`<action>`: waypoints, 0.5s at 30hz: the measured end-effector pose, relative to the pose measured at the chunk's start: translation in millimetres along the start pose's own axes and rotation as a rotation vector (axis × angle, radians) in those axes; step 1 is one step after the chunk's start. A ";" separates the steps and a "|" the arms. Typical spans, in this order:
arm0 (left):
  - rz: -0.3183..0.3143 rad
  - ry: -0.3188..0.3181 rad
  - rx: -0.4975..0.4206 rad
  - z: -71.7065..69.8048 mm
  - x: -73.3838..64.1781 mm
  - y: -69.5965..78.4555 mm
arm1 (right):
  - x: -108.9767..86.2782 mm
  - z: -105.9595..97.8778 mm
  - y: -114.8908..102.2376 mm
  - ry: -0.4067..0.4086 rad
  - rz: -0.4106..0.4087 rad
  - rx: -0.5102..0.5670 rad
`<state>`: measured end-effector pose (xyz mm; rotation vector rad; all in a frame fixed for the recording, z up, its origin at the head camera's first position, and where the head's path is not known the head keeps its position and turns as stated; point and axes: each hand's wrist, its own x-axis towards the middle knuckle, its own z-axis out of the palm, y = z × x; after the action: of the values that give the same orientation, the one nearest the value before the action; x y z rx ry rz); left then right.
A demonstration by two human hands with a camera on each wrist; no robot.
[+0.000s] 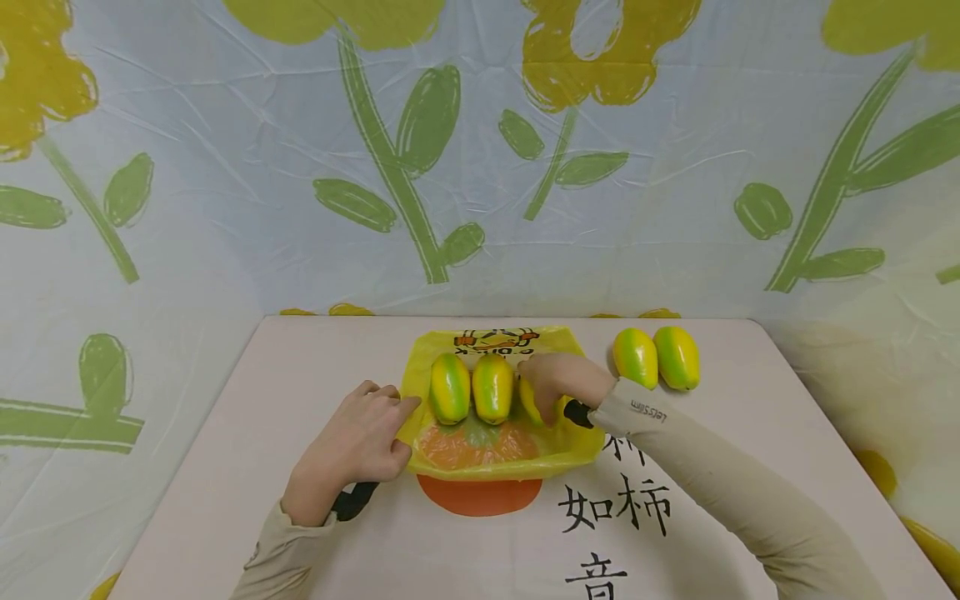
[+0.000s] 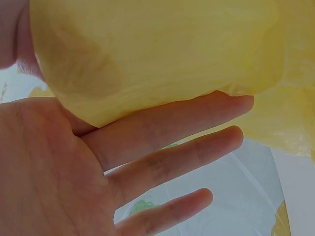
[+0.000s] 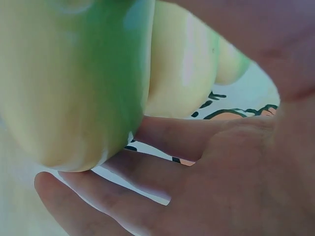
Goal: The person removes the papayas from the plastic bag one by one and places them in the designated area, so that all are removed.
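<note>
A yellow plastic bag [image 1: 581, 450] with a printed cartoon lies spread at the middle of the table. Two yellow-green mangoes [image 1: 492, 389] lie side by side within its rim. To their right, my right hand [image 1: 558, 379] grips a third mango [image 1: 529, 402], partly hidden by the hand; the right wrist view shows its fingers under the mango's rounded end. At the bag's left edge, my left hand [image 1: 360, 433] pinches the thin film [image 2: 157, 54] between thumb and index finger, its other fingers extended.
Two more mangoes [image 1: 677, 358] sit together on the pale table [image 1: 300, 367], at the back right. Black printed characters [image 1: 645, 504] and an orange-red shape [image 1: 480, 497] mark the tabletop in front of the bag. A flower-patterned cloth [image 1: 285, 150] hangs behind and at the sides.
</note>
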<state>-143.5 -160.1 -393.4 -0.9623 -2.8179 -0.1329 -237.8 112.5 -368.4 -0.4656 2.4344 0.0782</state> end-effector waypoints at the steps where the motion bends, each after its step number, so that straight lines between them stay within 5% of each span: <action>1: 0.001 0.001 0.001 0.0 0.0 0.2 | -0.6 0.0 -0.1 0.002 -0.003 -0.001; 15: -0.011 -0.005 0.001 0.7 -0.9 4.0 | -17.6 -4.0 3.9 0.074 -0.075 0.064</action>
<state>-140.4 -157.3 -394.0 -0.9478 -2.8277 -0.1309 -228.8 120.9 -354.7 -0.5396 2.4806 -0.0495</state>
